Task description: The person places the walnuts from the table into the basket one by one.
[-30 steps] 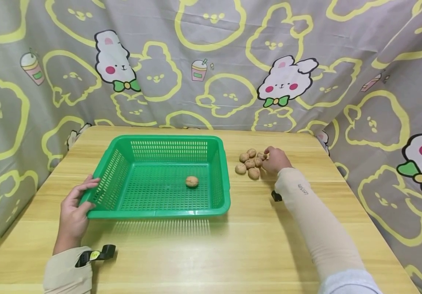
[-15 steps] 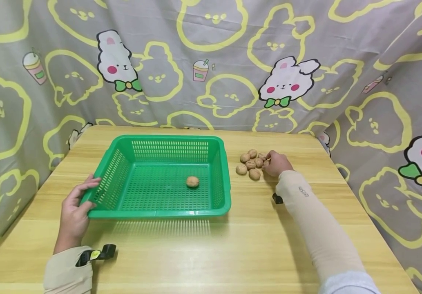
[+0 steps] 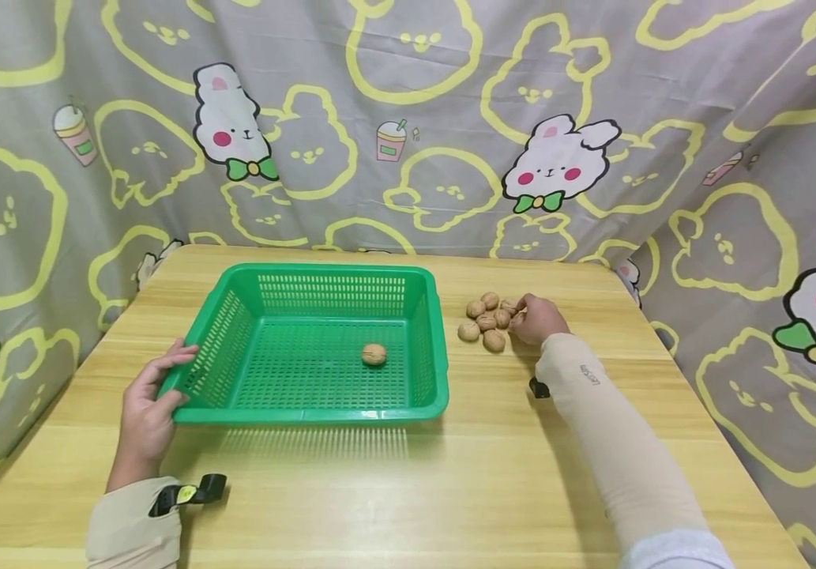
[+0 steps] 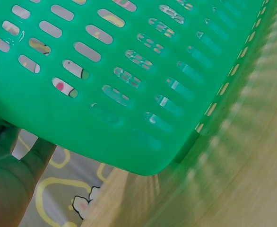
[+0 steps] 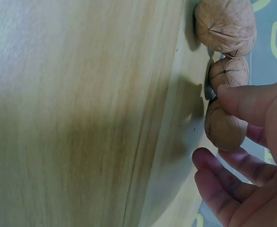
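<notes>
A green plastic basket (image 3: 322, 414) stands on the table with one walnut (image 3: 374, 355) inside, right of its middle. My left hand (image 3: 148, 411) grips the basket's left rim near the front corner; in the left wrist view that hand (image 4: 11, 175) is at the basket's edge. To the right of the basket lies a cluster of several walnuts (image 3: 486, 322). At the cluster's right side, my right hand (image 3: 539, 320) pinches a walnut (image 5: 225, 126) between thumb and fingers, as the right wrist view shows, with other walnuts (image 5: 229, 74) beside it.
The wooden table (image 3: 379, 506) reaches back to a grey patterned curtain (image 3: 443, 95), which also hangs along both sides. Black wrist cameras are strapped at both sleeves, the left one (image 3: 190, 495) low above the table.
The head view has shifted slightly. My right fingers have drawn back a little to the right at the walnuts. My left hand stays on the basket rim.
</notes>
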The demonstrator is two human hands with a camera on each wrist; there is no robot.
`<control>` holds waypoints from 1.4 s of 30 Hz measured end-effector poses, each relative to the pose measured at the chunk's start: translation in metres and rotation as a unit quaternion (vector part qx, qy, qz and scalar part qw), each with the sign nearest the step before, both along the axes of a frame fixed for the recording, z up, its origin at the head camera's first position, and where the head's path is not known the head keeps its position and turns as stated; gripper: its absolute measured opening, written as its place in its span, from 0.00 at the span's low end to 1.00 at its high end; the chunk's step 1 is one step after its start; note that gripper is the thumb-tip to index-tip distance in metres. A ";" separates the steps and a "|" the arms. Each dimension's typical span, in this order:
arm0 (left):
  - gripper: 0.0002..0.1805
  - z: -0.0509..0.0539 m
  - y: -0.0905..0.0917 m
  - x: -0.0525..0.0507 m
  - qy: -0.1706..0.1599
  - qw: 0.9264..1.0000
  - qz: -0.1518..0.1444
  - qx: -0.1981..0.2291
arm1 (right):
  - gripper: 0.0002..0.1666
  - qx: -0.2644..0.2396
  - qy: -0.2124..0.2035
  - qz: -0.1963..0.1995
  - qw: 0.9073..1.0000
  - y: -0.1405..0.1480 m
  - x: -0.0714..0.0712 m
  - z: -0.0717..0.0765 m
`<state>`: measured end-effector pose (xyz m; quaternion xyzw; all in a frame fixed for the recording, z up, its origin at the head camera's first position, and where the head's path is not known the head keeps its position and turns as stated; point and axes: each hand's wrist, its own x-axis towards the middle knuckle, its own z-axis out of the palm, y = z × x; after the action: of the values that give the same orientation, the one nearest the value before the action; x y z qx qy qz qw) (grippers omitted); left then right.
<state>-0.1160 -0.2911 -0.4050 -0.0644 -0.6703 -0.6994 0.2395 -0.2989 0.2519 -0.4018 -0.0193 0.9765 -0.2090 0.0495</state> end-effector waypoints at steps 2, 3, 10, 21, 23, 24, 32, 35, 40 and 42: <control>0.28 0.000 0.000 0.000 0.000 1.000 0.000 0.000 | 0.21 -0.002 0.012 0.000 1.000 0.000 0.001 0.000; 0.28 0.000 0.000 0.000 0.000 1.000 0.001 0.000 | 0.20 -0.005 0.016 -0.001 1.000 -0.001 0.002 0.001; 0.28 0.000 0.000 -0.001 -0.001 1.000 0.003 -0.001 | 0.23 -0.012 0.028 -0.009 0.999 -0.003 0.008 0.010; 0.29 -0.002 0.001 -0.001 -0.009 1.000 0.002 -0.007 | 0.24 -0.026 0.062 0.001 0.998 -0.006 0.009 0.015; 0.29 -0.002 0.001 0.000 -0.010 1.000 0.000 -0.008 | 0.25 -0.027 0.068 0.002 0.997 -0.007 0.008 0.016; 0.28 -0.002 0.000 0.000 -0.010 1.000 0.000 -0.011 | 0.25 -0.029 0.072 0.004 0.997 -0.008 0.008 0.017; 0.28 0.000 -0.001 -0.001 -0.007 1.000 0.002 -0.012 | 0.25 -0.049 0.091 0.021 0.994 -0.017 0.007 0.025; 0.28 0.000 -0.001 -0.001 -0.007 1.000 0.001 -0.011 | 0.24 -0.058 0.095 0.023 0.993 -0.021 0.008 0.028; 0.28 0.000 -0.001 0.000 -0.006 1.000 0.001 -0.008 | 0.22 -0.069 0.102 0.036 0.992 -0.029 0.008 0.033; 0.28 0.000 -0.001 0.000 -0.005 1.000 0.000 -0.006 | 0.23 -0.071 0.106 0.042 0.991 -0.033 0.008 0.035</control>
<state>-0.1160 -0.2918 -0.4048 -0.0627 -0.6752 -0.6961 0.2358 -0.2912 0.2189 -0.3666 -0.0856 0.9573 -0.2722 -0.0467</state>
